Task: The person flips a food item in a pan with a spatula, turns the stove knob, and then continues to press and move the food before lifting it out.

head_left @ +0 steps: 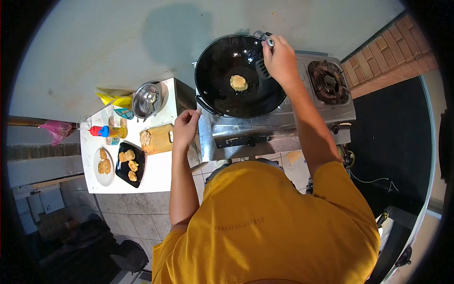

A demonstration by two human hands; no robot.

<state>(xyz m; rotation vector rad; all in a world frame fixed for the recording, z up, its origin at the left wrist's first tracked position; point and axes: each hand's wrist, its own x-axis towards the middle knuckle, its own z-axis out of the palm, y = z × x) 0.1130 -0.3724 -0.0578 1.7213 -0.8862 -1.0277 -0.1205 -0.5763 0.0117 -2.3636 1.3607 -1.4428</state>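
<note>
My right hand (281,61) is closed around the handle of a black slotted spatula (263,69), whose blade is inside the right part of a black wok (217,61). One pale golden patty (239,83) lies near the middle of the wok, left of the blade and apart from it. My left hand (186,127) hovers just left of the wok's near-side handle (208,106). Its thumb and fingers are pinched together, and I see nothing between them.
The wok sits on a steel stove (279,135) with another burner (328,81) at right. On the white table (158,175) are a black plate (124,177) and a white plate (105,181) with patties, a cutting board (160,138), a metal bowl (137,105) and sauce bottles (116,132).
</note>
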